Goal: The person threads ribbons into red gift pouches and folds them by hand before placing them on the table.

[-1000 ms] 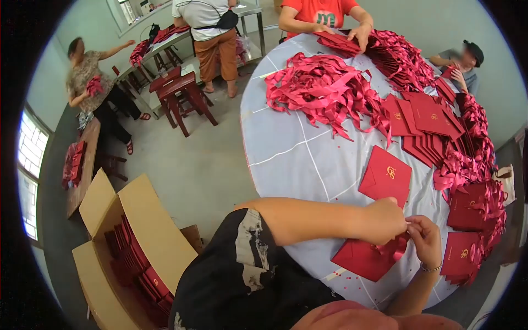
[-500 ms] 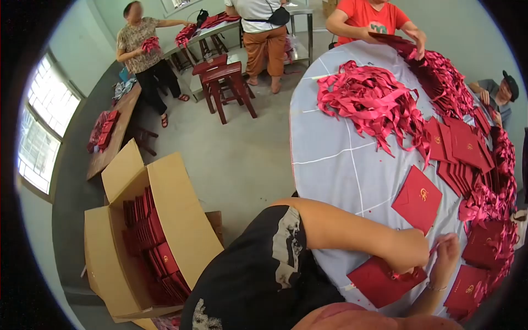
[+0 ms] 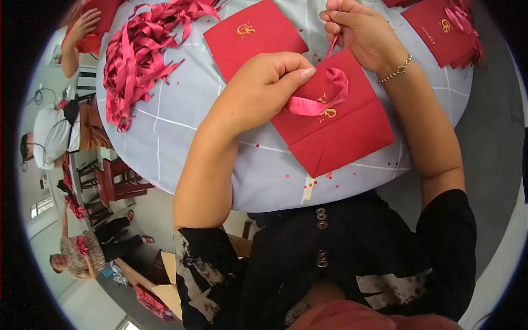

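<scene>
Two hands are at work on one red bag (image 3: 352, 132), which lies at a slant over the near side of the bench (image 3: 187, 110), its lower corner pointing back toward you. The fingers of your left hand (image 3: 253, 91) are closed at its upper edge; whether they also pinch the ribbon loop (image 3: 344, 91) is hidden from view. Those of your right hand (image 3: 366, 36) grip a thin ribbon strand (image 3: 333, 45) just off that same edge.

The likeliest trouble is an uneven pull. Tug the strand harder than your left hand braces the paper, and the bag could swivel, crease or tear at the edge. The loop curls over the gold print, so a quick draw might set a twist in it or leave its sides unequal. Satin looks slick too; a light pinch could let the strand slip away.

Watch your left wrist: the second bag (image 3: 247, 30) sits right beside that hand, and a sideways sweep might shove it askew. Your bracelet (image 3: 397, 69) could snag a ribbon if that wrist drops low. Small red dots (image 3: 330, 176) are scattered by the bag's lower corner, and they might cling to it.
</scene>
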{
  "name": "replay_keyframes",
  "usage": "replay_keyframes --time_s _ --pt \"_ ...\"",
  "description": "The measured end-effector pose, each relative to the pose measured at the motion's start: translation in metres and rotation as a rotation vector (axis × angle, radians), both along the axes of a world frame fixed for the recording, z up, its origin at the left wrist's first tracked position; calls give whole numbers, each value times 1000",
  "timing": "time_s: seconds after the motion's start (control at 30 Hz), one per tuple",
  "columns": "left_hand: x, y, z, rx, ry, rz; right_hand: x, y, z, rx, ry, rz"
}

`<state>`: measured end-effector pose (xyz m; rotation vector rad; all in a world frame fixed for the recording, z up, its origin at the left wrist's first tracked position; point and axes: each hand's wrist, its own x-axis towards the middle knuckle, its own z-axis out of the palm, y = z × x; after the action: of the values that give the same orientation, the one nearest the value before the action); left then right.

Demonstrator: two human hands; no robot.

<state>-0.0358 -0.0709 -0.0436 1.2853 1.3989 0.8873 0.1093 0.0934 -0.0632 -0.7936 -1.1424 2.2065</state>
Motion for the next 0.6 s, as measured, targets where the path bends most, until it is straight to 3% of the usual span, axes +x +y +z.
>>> replay_keyframes --time_s 0.03,0.07,0.13,0.17,0.23,0.27,0.33,0.43,0.6 --pt "1 1 0 -3 15 -6 -10 15 -22 218 686 396" --pt "1 -1 -1 -19 18 6 0 28 -39 218 695 389" --pt "1 -2 -5 -1 36 13 5 2 10 89 -123 -12" --pt "1 -2 -7 -14 36 13 0 52 -55 -119 29 100" --pt "1 -1 -8 30 154 55 15 -2 21 711 -66 170" --pt "1 0 -11 28 157 57 23 -5 34 1228 41 198" --pt "-2 1 -18 126 153 147 32 -8 38 1630 85 542" --pt "-8 2 -15 100 181 169 25 -37 23 1827 -72 425" --pt "-10 3 -12 74 50 233 15 -47 19 1887 -98 188"
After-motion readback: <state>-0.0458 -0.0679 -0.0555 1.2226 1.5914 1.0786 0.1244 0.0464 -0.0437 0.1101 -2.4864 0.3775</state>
